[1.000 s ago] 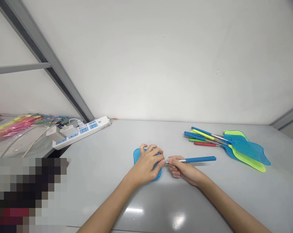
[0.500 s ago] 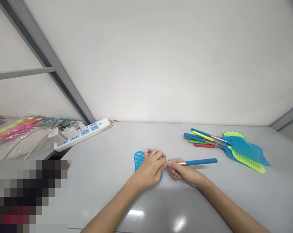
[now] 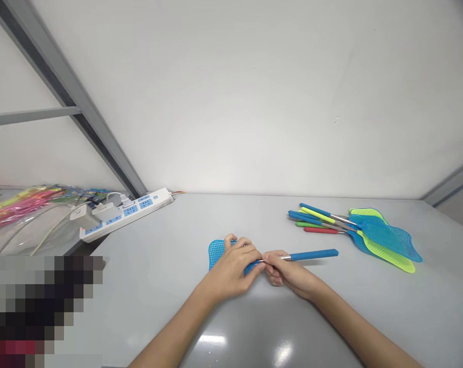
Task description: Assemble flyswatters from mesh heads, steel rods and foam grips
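A person's bare hands work a blue fly swatter (image 3: 314, 254) over a grey tabletop (image 3: 158, 286), about midway between its left and right edges. The left hand (image 3: 235, 267) lies across the swatter's perforated blue head (image 3: 216, 250), its fingers bent and slightly spread, its thumb and forefinger closing around the neck of the swatter. Just beside it, almost touching, the right hand (image 3: 287, 270) pinches the thin metal shaft between thumb and forefinger, the other fingers curled beneath. The blue grip extends past the right hand toward the tabletop's right edge, a faint shadow below it.

Toward the far right corner of the tabletop, a pile of fly swatters (image 3: 388, 234) lies well apart from both hands. Its blue and yellow-green mesh heads overlap and face the right edge, while grips in blue, yellow-green, green and red fan out toward the middle.

At the far left corner, a white power strip (image 3: 151, 204) with blue socket panels runs slantwise along the left edge, chargers and a plug seated in it. Beyond that edge, brightly coloured items in clear plastic (image 3: 28, 202) lie beside pale cables (image 3: 49, 232). A white wall (image 3: 254, 112) rises behind the far edge.
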The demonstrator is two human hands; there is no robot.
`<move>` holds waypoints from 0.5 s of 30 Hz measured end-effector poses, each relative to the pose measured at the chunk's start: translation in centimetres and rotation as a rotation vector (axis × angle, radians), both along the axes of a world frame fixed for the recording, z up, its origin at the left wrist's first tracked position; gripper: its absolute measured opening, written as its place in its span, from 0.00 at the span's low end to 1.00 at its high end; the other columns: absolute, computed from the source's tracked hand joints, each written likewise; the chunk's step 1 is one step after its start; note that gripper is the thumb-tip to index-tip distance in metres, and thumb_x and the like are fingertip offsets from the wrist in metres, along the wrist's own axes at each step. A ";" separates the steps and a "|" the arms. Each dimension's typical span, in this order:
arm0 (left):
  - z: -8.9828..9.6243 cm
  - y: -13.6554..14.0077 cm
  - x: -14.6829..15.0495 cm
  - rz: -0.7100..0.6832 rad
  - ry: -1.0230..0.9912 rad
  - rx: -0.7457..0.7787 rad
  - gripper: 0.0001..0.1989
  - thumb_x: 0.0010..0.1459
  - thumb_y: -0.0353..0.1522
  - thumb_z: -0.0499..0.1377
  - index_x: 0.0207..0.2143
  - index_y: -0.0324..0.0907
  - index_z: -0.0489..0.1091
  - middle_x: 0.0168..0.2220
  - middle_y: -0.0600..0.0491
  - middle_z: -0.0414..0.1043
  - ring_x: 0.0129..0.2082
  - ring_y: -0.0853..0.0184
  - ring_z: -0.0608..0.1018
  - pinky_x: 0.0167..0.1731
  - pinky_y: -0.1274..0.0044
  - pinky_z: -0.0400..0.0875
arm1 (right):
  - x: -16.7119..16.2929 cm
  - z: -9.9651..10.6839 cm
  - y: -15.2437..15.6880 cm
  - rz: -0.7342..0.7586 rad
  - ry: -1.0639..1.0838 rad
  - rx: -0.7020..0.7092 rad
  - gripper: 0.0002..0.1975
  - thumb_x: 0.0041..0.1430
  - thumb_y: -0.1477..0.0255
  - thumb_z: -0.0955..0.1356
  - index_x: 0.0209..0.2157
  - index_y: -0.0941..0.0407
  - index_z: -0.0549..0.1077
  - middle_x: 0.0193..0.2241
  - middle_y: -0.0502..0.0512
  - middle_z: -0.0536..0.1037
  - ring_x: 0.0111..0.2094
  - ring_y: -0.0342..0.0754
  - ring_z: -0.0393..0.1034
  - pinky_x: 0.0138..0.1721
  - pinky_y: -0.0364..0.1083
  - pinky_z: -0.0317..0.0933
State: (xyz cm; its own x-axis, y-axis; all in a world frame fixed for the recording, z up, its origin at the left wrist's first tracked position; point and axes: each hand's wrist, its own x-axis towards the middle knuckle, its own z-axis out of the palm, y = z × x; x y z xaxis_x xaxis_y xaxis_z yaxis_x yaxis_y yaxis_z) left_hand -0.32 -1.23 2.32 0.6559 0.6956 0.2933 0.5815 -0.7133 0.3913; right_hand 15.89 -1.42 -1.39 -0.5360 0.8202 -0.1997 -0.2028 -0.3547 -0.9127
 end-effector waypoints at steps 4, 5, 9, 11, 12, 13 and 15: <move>0.0 0.1 0.1 -0.005 0.002 0.010 0.10 0.56 0.27 0.45 0.27 0.43 0.64 0.24 0.57 0.67 0.33 0.70 0.66 0.42 0.70 0.48 | -0.1 -0.1 0.0 -0.008 0.010 -0.010 0.17 0.51 0.65 0.61 0.15 0.58 0.55 0.12 0.43 0.50 0.14 0.35 0.43 0.17 0.41 0.36; 0.0 0.1 0.1 -0.010 0.003 0.009 0.10 0.55 0.27 0.45 0.26 0.42 0.64 0.24 0.57 0.67 0.32 0.70 0.66 0.43 0.70 0.48 | -0.1 -0.2 0.0 -0.011 0.014 -0.012 0.17 0.51 0.65 0.61 0.15 0.58 0.55 0.12 0.43 0.50 0.14 0.35 0.43 0.17 0.41 0.35; 0.1 0.0 0.1 -0.029 0.006 -0.012 0.10 0.55 0.27 0.45 0.26 0.42 0.64 0.23 0.56 0.66 0.32 0.69 0.66 0.43 0.69 0.48 | -0.2 -0.3 0.0 -0.016 0.031 -0.021 0.17 0.50 0.66 0.62 0.14 0.58 0.54 0.13 0.43 0.50 0.14 0.34 0.42 0.17 0.41 0.34; 0.1 0.1 0.1 -0.027 0.008 -0.019 0.10 0.55 0.28 0.45 0.26 0.42 0.64 0.23 0.56 0.65 0.32 0.70 0.66 0.43 0.69 0.48 | -0.2 -0.4 0.0 -0.026 0.030 -0.018 0.16 0.50 0.67 0.62 0.14 0.58 0.54 0.14 0.43 0.50 0.14 0.34 0.41 0.17 0.41 0.34; 0.0 0.1 0.2 -0.025 0.010 -0.021 0.10 0.55 0.28 0.45 0.26 0.42 0.64 0.23 0.57 0.65 0.32 0.70 0.66 0.43 0.69 0.48 | -0.2 -0.5 0.0 -0.035 0.028 -0.017 0.16 0.50 0.68 0.62 0.14 0.58 0.54 0.14 0.43 0.50 0.14 0.34 0.40 0.17 0.41 0.33; 0.0 0.1 0.2 -0.024 0.010 -0.023 0.10 0.55 0.28 0.45 0.26 0.42 0.64 0.23 0.57 0.65 0.32 0.70 0.66 0.43 0.69 0.47 | -0.2 -0.5 0.1 -0.046 0.026 -0.017 0.16 0.50 0.68 0.62 0.14 0.58 0.54 0.14 0.43 0.50 0.15 0.34 0.40 0.17 0.41 0.33; -0.1 0.1 0.2 -0.025 0.011 -0.029 0.10 0.55 0.28 0.45 0.26 0.42 0.64 0.24 0.57 0.65 0.32 0.70 0.66 0.43 0.69 0.47 | -0.2 -0.5 0.1 -0.061 0.026 -0.017 0.15 0.50 0.69 0.62 0.14 0.58 0.54 0.14 0.43 0.50 0.15 0.34 0.39 0.17 0.41 0.33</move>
State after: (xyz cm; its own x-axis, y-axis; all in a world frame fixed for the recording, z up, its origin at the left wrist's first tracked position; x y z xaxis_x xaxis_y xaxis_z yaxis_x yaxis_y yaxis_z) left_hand -0.10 -1.13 2.24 0.6761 0.6873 0.2657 0.5682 -0.7158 0.4059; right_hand 15.67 -1.36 -1.92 -0.4902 0.8481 -0.2011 -0.2477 -0.3568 -0.9007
